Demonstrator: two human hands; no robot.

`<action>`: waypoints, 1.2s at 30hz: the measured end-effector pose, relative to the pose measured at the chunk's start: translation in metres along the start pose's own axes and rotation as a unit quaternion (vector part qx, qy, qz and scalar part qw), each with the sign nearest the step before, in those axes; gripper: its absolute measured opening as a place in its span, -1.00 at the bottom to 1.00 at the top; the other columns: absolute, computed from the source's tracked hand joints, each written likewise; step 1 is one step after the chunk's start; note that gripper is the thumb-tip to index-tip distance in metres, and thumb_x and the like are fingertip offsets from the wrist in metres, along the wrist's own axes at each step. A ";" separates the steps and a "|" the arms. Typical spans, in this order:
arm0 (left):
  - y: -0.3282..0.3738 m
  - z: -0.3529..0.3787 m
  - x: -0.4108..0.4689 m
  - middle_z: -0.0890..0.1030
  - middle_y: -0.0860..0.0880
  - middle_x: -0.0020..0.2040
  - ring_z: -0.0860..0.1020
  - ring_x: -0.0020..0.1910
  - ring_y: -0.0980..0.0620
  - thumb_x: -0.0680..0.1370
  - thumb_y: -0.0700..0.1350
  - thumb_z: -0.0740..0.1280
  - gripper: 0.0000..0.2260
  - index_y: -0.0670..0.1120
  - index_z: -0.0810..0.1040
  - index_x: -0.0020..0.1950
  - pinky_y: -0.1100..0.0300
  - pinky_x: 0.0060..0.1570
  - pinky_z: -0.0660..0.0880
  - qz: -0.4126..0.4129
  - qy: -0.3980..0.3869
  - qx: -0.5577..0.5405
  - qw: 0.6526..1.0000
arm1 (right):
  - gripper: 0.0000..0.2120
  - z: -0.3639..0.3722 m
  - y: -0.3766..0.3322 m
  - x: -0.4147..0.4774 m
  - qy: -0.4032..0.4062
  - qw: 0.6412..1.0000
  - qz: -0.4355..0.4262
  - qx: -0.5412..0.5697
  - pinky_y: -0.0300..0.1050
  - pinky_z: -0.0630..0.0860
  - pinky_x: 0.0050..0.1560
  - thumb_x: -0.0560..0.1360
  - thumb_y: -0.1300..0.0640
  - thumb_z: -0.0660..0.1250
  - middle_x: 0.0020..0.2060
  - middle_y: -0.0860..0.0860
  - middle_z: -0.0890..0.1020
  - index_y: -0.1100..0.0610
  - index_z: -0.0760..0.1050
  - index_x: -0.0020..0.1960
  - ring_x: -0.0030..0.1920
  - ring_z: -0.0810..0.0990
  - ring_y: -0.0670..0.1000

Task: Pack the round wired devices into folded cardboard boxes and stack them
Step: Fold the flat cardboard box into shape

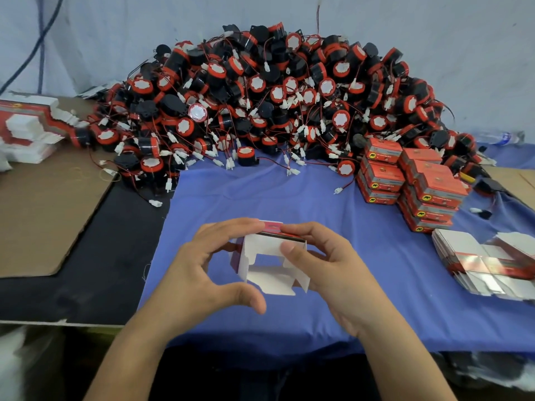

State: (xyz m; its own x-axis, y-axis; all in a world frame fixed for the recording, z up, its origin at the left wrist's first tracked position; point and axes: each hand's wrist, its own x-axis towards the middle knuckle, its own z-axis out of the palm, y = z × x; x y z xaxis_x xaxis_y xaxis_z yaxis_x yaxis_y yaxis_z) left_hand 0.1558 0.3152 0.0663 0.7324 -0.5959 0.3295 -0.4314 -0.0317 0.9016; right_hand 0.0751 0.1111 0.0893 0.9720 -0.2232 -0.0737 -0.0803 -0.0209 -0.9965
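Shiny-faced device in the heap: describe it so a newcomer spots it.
Start at the big heap of red-and-black devices behind the blue cloth. In its left half, about midway up, sits the shiny-faced device. Its round face is glossy and reflective, while neighbours show matte white faces in thick red rims.

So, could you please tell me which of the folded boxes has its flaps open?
The box between the left hand and right hand: its white flaps stand open, while the stacked boxes at right are closed.
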 end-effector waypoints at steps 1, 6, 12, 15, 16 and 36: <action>-0.001 0.000 0.000 0.56 0.14 0.39 0.49 0.40 0.01 0.13 0.42 0.58 -0.20 0.29 0.58 0.35 0.32 0.28 0.44 -0.012 -0.003 -0.029 0.999 | -0.80 -0.001 -0.001 0.000 0.006 1.000 -0.003 -0.001 -0.04 0.57 -0.15 0.63 0.18 0.37 0.00 0.04 0.73 -0.10 0.68 0.09 -0.14 0.65 -0.02; 0.002 0.000 0.001 0.64 0.06 0.30 0.64 0.19 0.03 0.38 0.23 0.57 -0.43 0.14 0.62 0.36 0.27 0.15 0.55 -0.043 0.048 -0.111 0.992 | -0.82 -0.006 -0.005 -0.002 -0.002 1.000 0.004 0.010 -0.01 0.64 -0.12 0.62 0.18 0.39 0.07 -0.01 0.72 -0.02 0.68 0.15 -0.06 0.66 0.02; 0.008 0.012 0.005 0.68 0.08 0.11 0.60 -0.08 0.05 0.42 -0.02 0.56 -0.66 0.19 0.68 0.18 0.18 0.03 0.57 -0.070 0.115 -0.057 0.989 | -0.82 -0.003 -0.010 -0.004 -0.014 1.000 -0.012 0.013 0.16 0.68 0.07 0.65 0.11 0.35 0.08 0.04 0.72 -0.04 0.68 0.17 -0.01 0.69 0.08; 0.008 0.012 0.004 0.71 0.04 0.09 0.65 -0.06 -0.02 0.43 0.02 0.61 -0.65 0.19 0.68 0.19 -0.01 0.04 0.62 -0.079 0.128 -0.081 0.985 | -0.72 -0.011 -0.013 -0.006 -0.068 0.992 -0.005 0.105 0.18 0.65 0.16 0.67 0.04 0.27 0.24 0.03 0.68 0.00 0.64 0.32 0.25 0.63 0.07; 0.008 0.012 0.004 0.71 0.03 0.08 0.66 -0.06 -0.02 0.41 0.04 0.59 -0.64 0.19 0.68 0.19 0.00 0.03 0.63 -0.081 0.132 -0.086 0.984 | -0.66 -0.015 -0.013 -0.008 -0.091 0.987 -0.002 0.136 0.21 0.63 0.19 0.65 0.05 0.24 0.31 0.04 0.64 0.03 0.60 0.37 0.31 0.59 0.09; 0.018 0.025 0.004 0.72 0.06 0.07 0.71 0.06 -0.07 0.42 -0.07 0.58 -0.72 0.14 0.70 0.10 0.22 -0.05 0.64 -0.053 0.255 -0.103 0.960 | -0.78 0.002 0.009 -0.013 -0.003 0.968 -0.228 -0.102 -0.37 0.49 -0.03 0.61 -0.24 0.30 0.38 -0.15 0.57 -0.14 0.56 0.10 0.18 0.59 -0.14</action>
State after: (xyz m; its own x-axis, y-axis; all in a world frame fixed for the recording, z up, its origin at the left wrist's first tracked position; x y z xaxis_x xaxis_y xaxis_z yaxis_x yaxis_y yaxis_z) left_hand 0.1379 0.2921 0.0765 0.9517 -0.1261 0.2801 -0.2655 0.1210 0.9565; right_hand 0.0621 0.1159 0.0816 0.9176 -0.1408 0.3717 0.3162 -0.3079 -0.8973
